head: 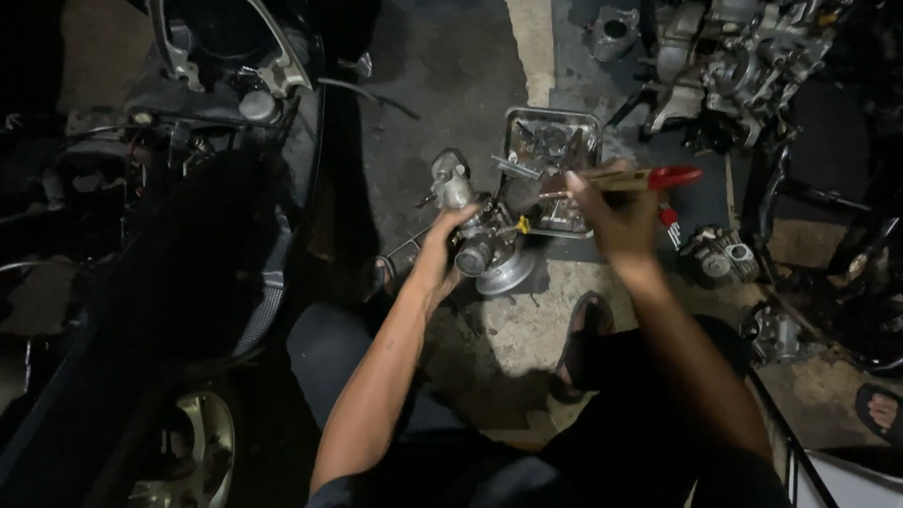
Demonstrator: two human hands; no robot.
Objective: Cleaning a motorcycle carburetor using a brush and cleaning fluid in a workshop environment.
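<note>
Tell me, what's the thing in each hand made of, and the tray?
The engine part in the left hand looks like dull grey cast metal. The brush in the right hand seems pale wood with a glossy red end, maybe paint or plastic. The tray looks like shiny thin metal.

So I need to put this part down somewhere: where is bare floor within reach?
Bare concrete lies just below the carburetor held by the left hand, toward the sandalled foot. More lies above the metal tray, beside the scooter. To the right it is crowded with engine parts, past the right hand holding the brush.
</note>
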